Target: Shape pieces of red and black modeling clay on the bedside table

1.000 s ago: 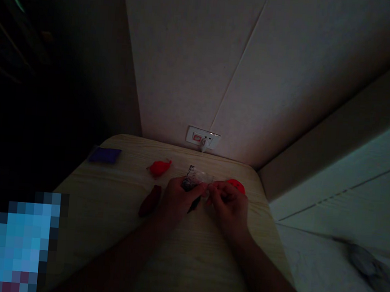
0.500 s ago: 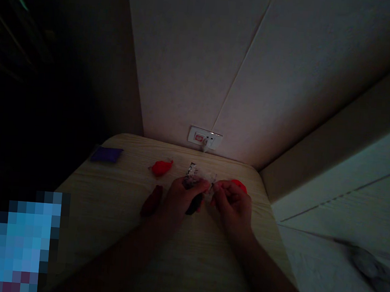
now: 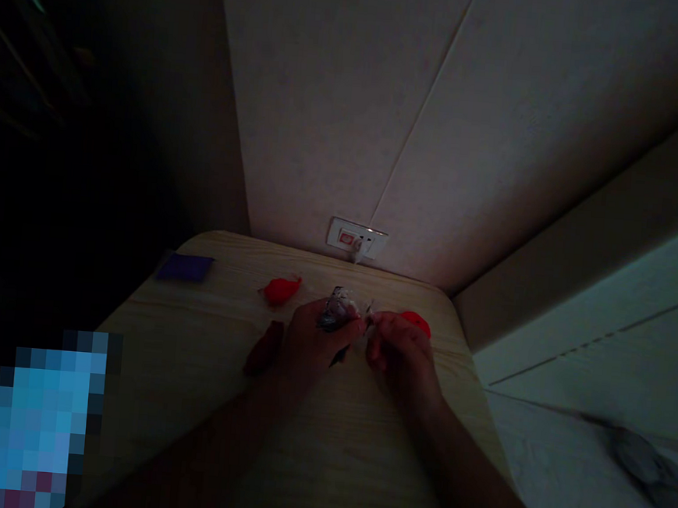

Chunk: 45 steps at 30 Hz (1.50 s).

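My left hand [image 3: 317, 338] is closed around a clear plastic packet [image 3: 340, 305] with something black in it. A black end shows below the fingers. At the packet's right edge, the fingertips of my right hand [image 3: 405, 349] pinch the crinkled plastic. Left of my left hand lies a dark red lump [image 3: 264, 348]. Farther back is a bright red lump [image 3: 281, 289] with what looks like clear wrap about it. Another red thing [image 3: 416, 323] lies just behind my right hand, partly hidden by it. The dim light blurs small details.
Both hands are over a pale wooden table [image 3: 324, 441] with rounded back corners. A purple packet [image 3: 185, 268] lies near its left edge. A wall socket [image 3: 356, 240] with a plug sits behind the table, and a pale panel [image 3: 591, 329] rises on the right.
My left fingers have closed farther over the packet, and less of the black part shows below them. The plastic between the hands looks more bunched. My right hand has turned slightly.
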Each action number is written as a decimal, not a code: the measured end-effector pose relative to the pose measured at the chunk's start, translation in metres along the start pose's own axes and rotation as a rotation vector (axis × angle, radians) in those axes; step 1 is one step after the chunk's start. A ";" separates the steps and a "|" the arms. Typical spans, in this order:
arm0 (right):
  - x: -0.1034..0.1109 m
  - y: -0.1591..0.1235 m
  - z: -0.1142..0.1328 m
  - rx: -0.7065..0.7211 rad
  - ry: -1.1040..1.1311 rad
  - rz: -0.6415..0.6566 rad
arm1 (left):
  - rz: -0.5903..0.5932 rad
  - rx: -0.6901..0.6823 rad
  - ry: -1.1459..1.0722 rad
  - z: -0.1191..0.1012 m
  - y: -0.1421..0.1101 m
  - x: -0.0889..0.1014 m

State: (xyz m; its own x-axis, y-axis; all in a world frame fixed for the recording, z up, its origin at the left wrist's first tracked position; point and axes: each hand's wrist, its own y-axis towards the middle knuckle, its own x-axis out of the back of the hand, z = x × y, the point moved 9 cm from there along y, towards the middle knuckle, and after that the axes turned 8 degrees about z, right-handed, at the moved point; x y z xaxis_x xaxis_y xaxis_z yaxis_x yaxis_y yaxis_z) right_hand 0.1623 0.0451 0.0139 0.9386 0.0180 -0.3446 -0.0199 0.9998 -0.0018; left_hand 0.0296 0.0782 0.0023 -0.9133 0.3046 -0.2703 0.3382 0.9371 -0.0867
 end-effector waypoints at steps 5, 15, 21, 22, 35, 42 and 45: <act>0.007 0.000 -0.006 -0.032 -0.065 -0.066 | -0.007 -0.054 0.077 -0.006 -0.001 0.001; 0.014 -0.001 -0.003 -0.043 -0.146 -0.129 | -0.022 -0.154 0.216 -0.019 -0.005 0.001; 0.016 -0.001 -0.003 0.003 -0.180 -0.155 | -0.057 -0.150 0.214 -0.020 -0.006 0.002; 0.017 -0.001 -0.003 0.008 -0.192 -0.168 | -0.065 -0.156 0.220 -0.021 -0.006 0.002; 0.003 0.003 -0.016 -0.007 0.081 -0.028 | 0.013 -0.114 0.177 -0.013 -0.005 -0.007; 0.000 0.003 -0.008 -0.010 0.223 0.033 | -0.046 -0.019 -0.055 -0.002 0.000 0.001; 0.007 0.004 -0.005 0.002 0.210 -0.024 | -0.073 -0.016 -0.099 -0.002 0.000 0.004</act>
State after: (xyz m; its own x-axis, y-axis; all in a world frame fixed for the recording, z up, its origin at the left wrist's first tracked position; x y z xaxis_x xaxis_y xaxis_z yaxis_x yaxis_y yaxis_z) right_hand 0.1675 0.0495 0.0069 0.8464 -0.0082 -0.5325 0.0030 0.9999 -0.0106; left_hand 0.0254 0.0797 0.0031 -0.9082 0.2175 -0.3575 0.2671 0.9590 -0.0950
